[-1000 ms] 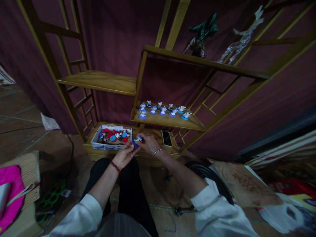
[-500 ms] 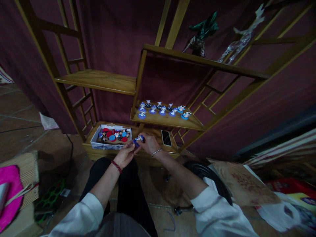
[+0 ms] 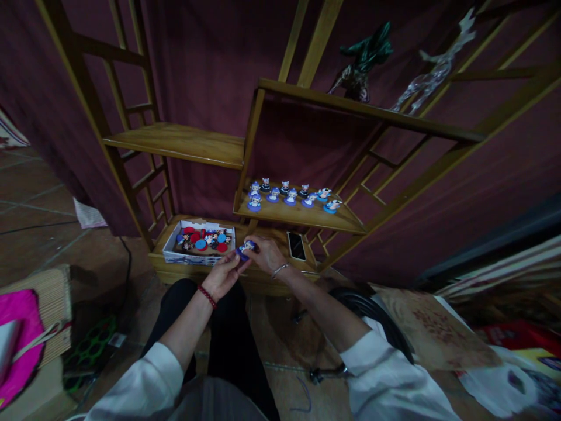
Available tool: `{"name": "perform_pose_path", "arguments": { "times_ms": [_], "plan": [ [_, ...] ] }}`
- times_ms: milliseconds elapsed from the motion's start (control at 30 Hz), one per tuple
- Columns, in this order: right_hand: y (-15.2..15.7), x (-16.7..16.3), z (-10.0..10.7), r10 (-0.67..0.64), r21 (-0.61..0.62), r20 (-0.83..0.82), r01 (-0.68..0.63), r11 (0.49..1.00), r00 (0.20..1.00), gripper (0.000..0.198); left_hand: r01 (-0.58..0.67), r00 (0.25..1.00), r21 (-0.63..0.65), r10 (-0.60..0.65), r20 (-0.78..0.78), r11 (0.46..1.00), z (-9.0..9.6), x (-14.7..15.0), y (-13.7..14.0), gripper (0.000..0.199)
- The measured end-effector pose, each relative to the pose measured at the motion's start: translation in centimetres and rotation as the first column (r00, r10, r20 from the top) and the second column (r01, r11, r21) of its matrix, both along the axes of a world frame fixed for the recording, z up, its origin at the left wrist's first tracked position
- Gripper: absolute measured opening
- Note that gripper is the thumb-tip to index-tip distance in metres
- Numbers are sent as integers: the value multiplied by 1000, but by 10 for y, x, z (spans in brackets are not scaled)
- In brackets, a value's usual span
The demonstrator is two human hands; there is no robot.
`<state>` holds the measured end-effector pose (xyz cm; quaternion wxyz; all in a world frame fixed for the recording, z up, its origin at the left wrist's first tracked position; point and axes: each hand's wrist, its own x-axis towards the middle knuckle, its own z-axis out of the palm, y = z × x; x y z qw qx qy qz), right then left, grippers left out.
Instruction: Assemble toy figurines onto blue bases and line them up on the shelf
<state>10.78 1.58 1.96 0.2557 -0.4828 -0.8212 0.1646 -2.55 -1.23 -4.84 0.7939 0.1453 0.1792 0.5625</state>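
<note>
Between both hands, in front of the low shelf, is a small purple-and-white figurine (image 3: 246,248) on a purple base. My left hand (image 3: 223,275) is closed on its base end from the left. From the right, my right hand (image 3: 265,255) pinches its upper end. Just left of the hands stands an open cardboard box (image 3: 179,259) with several figurines and red and blue round bases in it. Above the hands, several figurines (image 3: 290,197) stand in rows on the middle wooden shelf (image 3: 298,216), on purple, blue and dark bases.
A phone (image 3: 296,246) lies on the low shelf right of my hands. A dark green statue (image 3: 366,58) and a clear figure (image 3: 433,73) stand on the upper shelf. Coiled black hose (image 3: 372,318) and bags lie at the right; a pink item (image 3: 21,339) is at the left.
Both hands keep hold of the figurine in nearly the same place. The whole view has shifted slightly, with the shelves a little further right.
</note>
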Motion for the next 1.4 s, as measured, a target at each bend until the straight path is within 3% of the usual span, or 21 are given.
{"name": "perform_pose_path", "arguments": {
  "times_ms": [733,1233,1400],
  "plan": [
    [4,-2,16,209,-89,-27,-210,974,978,24,16,998,38,-19,64,999,1,-5,-9,4],
    [8,3,18,320,-26,61,-319,948,946,23,21,998,21,-23,63,1000,0,-5,-12,12],
    [9,5,19,345,-8,83,-346,938,935,21,56,997,31,-58,54,998,-1,-5,-11,4]
  ]
}}
